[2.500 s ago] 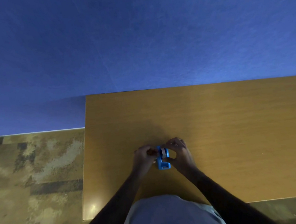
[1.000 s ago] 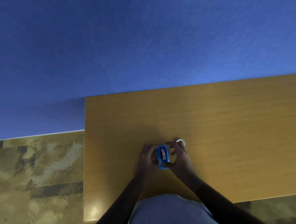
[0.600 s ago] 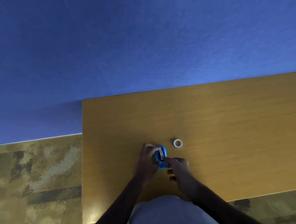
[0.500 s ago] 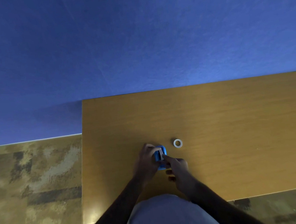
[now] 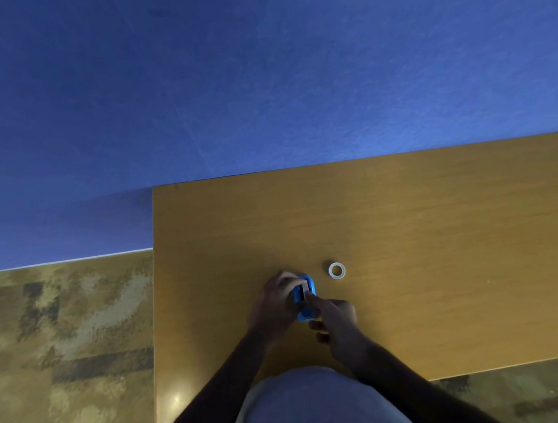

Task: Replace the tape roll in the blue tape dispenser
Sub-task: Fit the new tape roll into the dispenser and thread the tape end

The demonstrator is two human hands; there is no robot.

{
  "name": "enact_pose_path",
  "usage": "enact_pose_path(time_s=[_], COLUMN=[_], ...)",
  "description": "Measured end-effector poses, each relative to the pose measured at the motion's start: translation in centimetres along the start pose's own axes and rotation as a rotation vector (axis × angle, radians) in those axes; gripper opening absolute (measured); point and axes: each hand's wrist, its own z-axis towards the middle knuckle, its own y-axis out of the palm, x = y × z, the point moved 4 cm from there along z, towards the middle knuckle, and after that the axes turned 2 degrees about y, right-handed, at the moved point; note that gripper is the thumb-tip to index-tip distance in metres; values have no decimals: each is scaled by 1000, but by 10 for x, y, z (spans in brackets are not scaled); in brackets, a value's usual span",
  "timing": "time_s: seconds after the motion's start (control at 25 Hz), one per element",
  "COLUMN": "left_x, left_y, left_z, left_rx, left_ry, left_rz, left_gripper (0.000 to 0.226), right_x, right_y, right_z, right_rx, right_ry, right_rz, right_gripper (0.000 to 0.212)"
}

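Note:
The blue tape dispenser stands on the wooden table, near its front edge. My left hand is wrapped around the dispenser's left side and grips it. My right hand comes in from the right, its index finger pressed on the tape at the top of the dispenser and its other fingers curled. A small white ring, a tape core, lies flat on the table just to the right of the dispenser, apart from both hands.
The table's left edge drops off to patterned carpet. A blue wall stands behind the table. My torso is close to the front edge.
My right hand let go of the white ring, which now lies on the table, and moved back to the dispenser. Its index finger now presses on the tape. The left hand kept its grip.

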Motion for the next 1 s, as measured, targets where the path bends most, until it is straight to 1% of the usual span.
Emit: enact_pose_path(time_s=[0.04,0.08,0.16,0.32,0.4,0.52,0.64,0.68,0.8,0.92,1.0], left_x=[0,1,0,-2,-2,-4,-3,-2,1,-1,-4], left_y=[0,0,-1,1,1,4,2,0,-2,-1,1], left_z=[0,0,-2,-5,-5,-7,-6,-6,-7,-6,-5], left_rx=[4,8,11,-19,1,15,7,13,27,29,29], left_ry=[15,23,31,1,18,62,54,54,78,81,92], left_rz=[13,17,33,72,101,144,153,152,167,170,185], left_gripper=[82,82,65,48,36,35,29,31,51,53,47], right_x=[0,1,2,2,1,0,1,1,3,3,3], right_y=[0,0,0,-1,0,3,3,3,2,2,1], right_z=[0,-1,-1,1,2,4,5,6,9,11,12], right_rx=[2,2,2,29,38,23,39,43,47,61,73], right_ry=[10,18,20,12,20,35,32,29,24,22,24], right_rz=[2,3,6,17,21,31,36,35,29,26,27], right_gripper=[42,46,48,47,48,48,43,40,40,35,32])
